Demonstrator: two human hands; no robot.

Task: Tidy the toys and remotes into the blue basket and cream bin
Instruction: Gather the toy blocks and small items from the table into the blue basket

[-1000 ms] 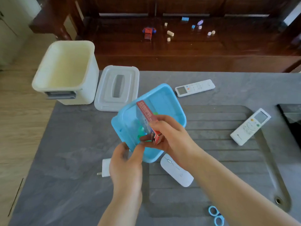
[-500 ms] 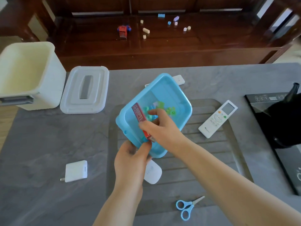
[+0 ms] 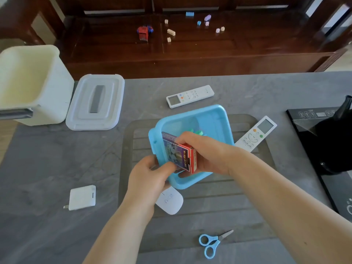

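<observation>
The blue basket [image 3: 213, 119] is tilted toward me over the middle of the grey table, with green toy pieces [image 3: 198, 132] inside. My left hand [image 3: 150, 176] grips its near rim. My right hand [image 3: 207, 151] holds a red and purple card box [image 3: 179, 153] inside the basket. One white remote [image 3: 190, 95] lies beyond the basket, another white remote [image 3: 256, 133] to its right. The cream bin [image 3: 28, 82] stands open at the far left. A red toy robot [image 3: 143, 32] and small blocks [image 3: 171, 32] lie on the dark wooden bench behind.
The bin's white lid [image 3: 95, 101] lies beside the bin. A white charger [image 3: 82, 197], a white mouse [image 3: 170, 202] and blue scissors [image 3: 211, 242] lie on the near table. A black cooktop [image 3: 314, 116] with a dark kettle [image 3: 335, 141] is at the right.
The card box has sunk lower into the basket and turned so its face shows. The view has shifted, and the far remote shows fully beyond the basket again.
</observation>
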